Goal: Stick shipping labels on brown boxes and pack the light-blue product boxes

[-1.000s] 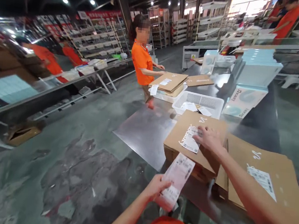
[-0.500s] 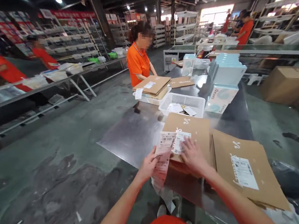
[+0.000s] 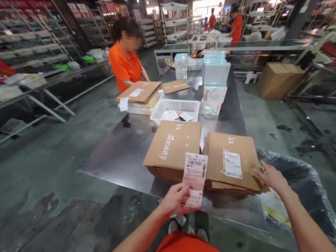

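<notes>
My left hand (image 3: pixel 175 199) pinches a strip of printed shipping labels (image 3: pixel 194 174), which hangs in front of the gap between two stacks of flat cardboard boxes. The left stack (image 3: pixel 173 147) has plain cardboard with white lettering on top and no label. On top of the right stack (image 3: pixel 219 144) a white shipping label (image 3: pixel 233 165) is stuck over the lettering. At that stack's right edge is my right hand (image 3: pixel 273 178), its fingers blurred against the cardboard, so their grip is unclear.
A white plastic basket (image 3: pixel 176 106) with cards stands behind the left stack. Farther back are white-and-blue product boxes (image 3: pixel 216 76). A co-worker in orange (image 3: pixel 123 65) stands at the table's left beside more flat boxes (image 3: pixel 141 91). A plastic-lined bin (image 3: pixel 304 187) is at the right.
My right hand has moved from the left stack to the right stack's edge. The left stack's top now shows no label. The label strip is still in my left hand. The view has turned right.
</notes>
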### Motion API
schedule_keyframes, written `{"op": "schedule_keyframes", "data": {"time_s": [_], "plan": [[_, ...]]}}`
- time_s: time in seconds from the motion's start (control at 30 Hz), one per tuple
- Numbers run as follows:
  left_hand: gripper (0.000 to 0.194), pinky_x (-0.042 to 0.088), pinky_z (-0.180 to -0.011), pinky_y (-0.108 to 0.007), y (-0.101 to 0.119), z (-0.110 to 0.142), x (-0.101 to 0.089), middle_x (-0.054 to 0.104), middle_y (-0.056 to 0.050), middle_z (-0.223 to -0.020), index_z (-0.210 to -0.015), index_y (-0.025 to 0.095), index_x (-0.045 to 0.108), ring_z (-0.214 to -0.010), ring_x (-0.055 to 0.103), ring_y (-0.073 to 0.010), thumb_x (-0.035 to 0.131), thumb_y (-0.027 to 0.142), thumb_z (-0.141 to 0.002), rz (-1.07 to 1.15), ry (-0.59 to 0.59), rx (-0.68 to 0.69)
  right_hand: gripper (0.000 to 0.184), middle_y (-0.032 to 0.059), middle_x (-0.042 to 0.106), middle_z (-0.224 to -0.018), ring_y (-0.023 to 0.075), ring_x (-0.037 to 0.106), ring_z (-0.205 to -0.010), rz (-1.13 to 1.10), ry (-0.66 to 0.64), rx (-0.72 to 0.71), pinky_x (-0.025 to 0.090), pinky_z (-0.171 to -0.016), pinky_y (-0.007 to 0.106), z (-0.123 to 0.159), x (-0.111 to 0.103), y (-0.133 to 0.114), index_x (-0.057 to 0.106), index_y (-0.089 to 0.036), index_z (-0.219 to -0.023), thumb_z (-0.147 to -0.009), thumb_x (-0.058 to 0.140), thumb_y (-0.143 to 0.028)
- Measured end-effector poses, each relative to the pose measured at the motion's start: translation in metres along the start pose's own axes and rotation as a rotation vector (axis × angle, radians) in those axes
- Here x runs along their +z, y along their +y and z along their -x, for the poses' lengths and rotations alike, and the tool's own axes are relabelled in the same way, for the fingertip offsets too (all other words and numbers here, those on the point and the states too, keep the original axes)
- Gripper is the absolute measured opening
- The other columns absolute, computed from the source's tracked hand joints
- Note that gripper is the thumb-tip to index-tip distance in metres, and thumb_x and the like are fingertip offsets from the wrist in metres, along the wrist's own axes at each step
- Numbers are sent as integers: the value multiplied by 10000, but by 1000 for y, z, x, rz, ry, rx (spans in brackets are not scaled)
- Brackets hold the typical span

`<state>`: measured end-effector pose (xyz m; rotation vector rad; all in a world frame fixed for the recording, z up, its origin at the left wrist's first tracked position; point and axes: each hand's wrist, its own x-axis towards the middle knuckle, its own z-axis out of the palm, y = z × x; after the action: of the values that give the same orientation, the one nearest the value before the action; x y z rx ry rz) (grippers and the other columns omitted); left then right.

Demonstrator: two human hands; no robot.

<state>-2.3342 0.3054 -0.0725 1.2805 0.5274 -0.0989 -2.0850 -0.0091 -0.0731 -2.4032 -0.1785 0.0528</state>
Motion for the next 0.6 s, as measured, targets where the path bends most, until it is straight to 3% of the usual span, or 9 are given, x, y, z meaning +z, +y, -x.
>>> {"op": "schedule_keyframes", "data": {"time_s": [0.07, 0.13, 0.2, 0.27, 0.37, 0.47, 0.53, 0.6], "plan": [[638, 413, -626, -258, -7, 0, 6, 554, 0, -614, -631, 130, 622, -604, 483, -109, 766, 745, -537, -39, 28, -7, 720, 226, 526, -1403, 477, 415, -1335, -47, -98, -174, 330, -1100, 637, 8, 13, -41, 603, -142, -1298, -703, 714, -534], [627, 395, -611, -255, -11, 4, 8, 537, 7, -610, -626, 133, 616, -596, 465, -105, 765, 737, -542, -49, 39, -13, 731, 156, 500, -1446, 342, 533, -1250, -203, -334, -394, 468, -1029, 496, 22, 36, -95, 477, -210, -1440, -806, 628, -542], [601, 418, -641, -269, -12, 11, 3, 581, -12, -644, -669, 128, 648, -620, 498, -122, 766, 709, -567, -29, 38, -11, 641, 122, 629, -1251, 253, 636, -1003, -308, -550, -541, 546, -856, 396, 38, 60, -146, 563, -216, -1343, -793, 641, -537], [549, 451, -707, -294, -8, 19, -9, 645, -46, -708, -708, 123, 685, -684, 562, -157, 767, 658, -613, -19, 39, 11, 458, 83, 688, -969, 203, 620, -811, -341, -641, -603, 528, -725, 339, 51, 82, -181, 679, -178, -1071, -782, 631, -530], [457, 469, -853, -320, 8, 32, -34, 718, -88, -952, -900, 145, 736, -935, 635, -231, 839, 486, -615, 25, 41, 128, 370, 41, 650, -746, 177, 573, -703, -412, -684, -584, 470, -646, 298, 65, 108, -209, 654, -174, -802, -812, 570, -535], [643, 451, -936, -309, 31, 33, -53, 678, -84, -1203, -1152, 204, 680, -1139, 591, -243, 886, 313, -552, 113, 141, 296, 373, 37, 653, -734, 177, 576, -695, -493, -757, -589, 460, -649, 290, 79, 124, -223, 650, -183, -788, -831, 560, -542], [453, 476, -813, -282, 43, 26, -60, 715, -60, -998, -984, 175, 698, -939, 635, -195, 852, 320, -584, 103, 256, 310, 362, 45, 671, -761, 184, 589, -715, -488, -753, -636, 463, -670, 296, 89, 133, -231, 665, -189, -807, -849, 546, -528], [289, 445, -658, -247, 48, 13, -65, 646, 5, -695, -723, 159, 636, -666, 570, -123, 812, 360, -614, 57, 353, 292, 335, 52, 681, -780, 189, 594, -726, -432, -699, -690, 459, -681, 304, 94, 142, -236, 672, -198, -812, -860, 534, -499]]}}
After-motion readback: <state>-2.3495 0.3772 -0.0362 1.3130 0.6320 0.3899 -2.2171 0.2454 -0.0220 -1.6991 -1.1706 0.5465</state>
